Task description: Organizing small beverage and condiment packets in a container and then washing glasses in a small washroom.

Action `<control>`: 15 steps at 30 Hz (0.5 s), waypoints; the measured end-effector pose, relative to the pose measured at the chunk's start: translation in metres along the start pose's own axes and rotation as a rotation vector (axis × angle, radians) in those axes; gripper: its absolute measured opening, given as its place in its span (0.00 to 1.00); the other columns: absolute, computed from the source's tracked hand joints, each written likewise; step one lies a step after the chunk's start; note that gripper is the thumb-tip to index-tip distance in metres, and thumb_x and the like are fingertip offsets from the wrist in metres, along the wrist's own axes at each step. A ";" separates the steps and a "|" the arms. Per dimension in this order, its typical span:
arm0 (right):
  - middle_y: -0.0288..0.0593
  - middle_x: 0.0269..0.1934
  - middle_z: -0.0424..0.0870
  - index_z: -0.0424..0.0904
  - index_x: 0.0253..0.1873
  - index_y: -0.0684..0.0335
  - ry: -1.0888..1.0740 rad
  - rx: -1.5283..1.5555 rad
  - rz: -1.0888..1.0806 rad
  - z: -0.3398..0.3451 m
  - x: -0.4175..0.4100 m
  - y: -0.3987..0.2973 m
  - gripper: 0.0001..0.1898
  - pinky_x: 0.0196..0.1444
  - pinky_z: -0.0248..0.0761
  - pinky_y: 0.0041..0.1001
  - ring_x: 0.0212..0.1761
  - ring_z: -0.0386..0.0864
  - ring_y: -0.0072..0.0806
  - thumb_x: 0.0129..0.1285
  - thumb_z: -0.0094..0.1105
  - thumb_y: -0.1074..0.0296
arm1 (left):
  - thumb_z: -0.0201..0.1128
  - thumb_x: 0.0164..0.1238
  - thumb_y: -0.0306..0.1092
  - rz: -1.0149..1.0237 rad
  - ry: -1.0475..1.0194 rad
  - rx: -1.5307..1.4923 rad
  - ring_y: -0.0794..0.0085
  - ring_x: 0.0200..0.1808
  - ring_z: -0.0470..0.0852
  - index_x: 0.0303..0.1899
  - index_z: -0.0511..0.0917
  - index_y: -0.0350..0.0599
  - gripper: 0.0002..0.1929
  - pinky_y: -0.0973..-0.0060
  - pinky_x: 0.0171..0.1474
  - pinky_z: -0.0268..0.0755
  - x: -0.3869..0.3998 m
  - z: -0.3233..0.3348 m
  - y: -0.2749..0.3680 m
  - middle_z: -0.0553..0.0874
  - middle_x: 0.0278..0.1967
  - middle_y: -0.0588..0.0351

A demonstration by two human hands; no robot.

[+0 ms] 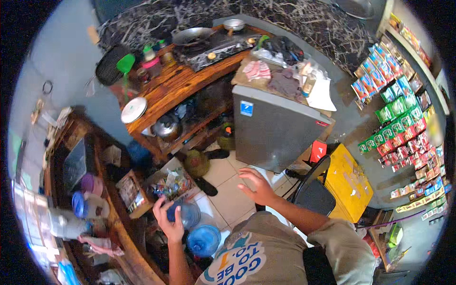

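My left hand [169, 223] is raised with its fingers apart and nothing in it. It appears just beside a clear blue water jug [191, 214]; whether it touches the jug, I cannot tell. A second blue water jug [203, 241] stands close by. Over the tiled floor [222, 194], my right hand [259, 188] is held out empty, its fingers spread and slightly curled. Beyond it stands a small fridge [278, 131] with a grey door, which is shut. An open box of crumpled wrappers [173, 183] rests on the floor past my left hand.
A wooden counter [192, 83] carries a gas stove [217, 55], a wok [192, 36] and a white plate [134, 110]. Cloths [285, 82] lie atop the fridge. To the right are a black chair [313, 199], a yellow panel [351, 183] and hanging sachets [395, 124]. Wooden shelving [117, 228] flanks the left.
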State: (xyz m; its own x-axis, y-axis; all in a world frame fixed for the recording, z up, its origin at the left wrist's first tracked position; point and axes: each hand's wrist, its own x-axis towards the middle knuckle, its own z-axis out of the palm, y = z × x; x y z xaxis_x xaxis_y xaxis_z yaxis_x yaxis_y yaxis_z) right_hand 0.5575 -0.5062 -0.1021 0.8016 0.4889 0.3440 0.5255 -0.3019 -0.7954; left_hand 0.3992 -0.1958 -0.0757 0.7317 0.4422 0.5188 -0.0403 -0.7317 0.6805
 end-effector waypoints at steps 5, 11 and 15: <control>0.54 0.66 0.79 0.79 0.61 0.64 0.339 -0.132 0.039 -0.132 0.014 0.083 0.21 0.73 0.67 0.43 0.70 0.76 0.50 0.66 0.72 0.66 | 0.72 0.66 0.27 0.074 -0.048 -0.079 0.51 0.66 0.78 0.47 0.83 0.38 0.11 0.58 0.71 0.66 0.084 0.136 0.057 0.83 0.62 0.45; 0.53 0.67 0.75 0.70 0.70 0.66 0.788 -0.210 0.024 -0.287 0.103 0.161 0.33 0.71 0.69 0.40 0.71 0.74 0.46 0.62 0.75 0.71 | 0.72 0.70 0.29 0.092 0.014 -0.325 0.55 0.64 0.80 0.53 0.81 0.38 0.14 0.61 0.69 0.69 0.165 0.323 0.141 0.83 0.60 0.46; 0.52 0.68 0.75 0.66 0.73 0.64 0.835 -0.189 0.096 -0.339 0.150 0.187 0.41 0.68 0.71 0.40 0.69 0.75 0.46 0.58 0.81 0.63 | 0.76 0.67 0.36 0.253 -0.120 -0.357 0.49 0.66 0.78 0.59 0.80 0.41 0.22 0.57 0.72 0.66 0.209 0.430 0.205 0.83 0.61 0.44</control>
State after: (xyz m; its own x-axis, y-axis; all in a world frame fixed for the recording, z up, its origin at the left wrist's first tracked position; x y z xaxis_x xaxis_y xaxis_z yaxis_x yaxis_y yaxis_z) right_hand 0.8730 -0.7671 -0.0300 0.7528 -0.2855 0.5931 0.4242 -0.4786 -0.7688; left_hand 0.8368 -0.4762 -0.0507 0.7414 0.1937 0.6425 -0.4450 -0.5746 0.6869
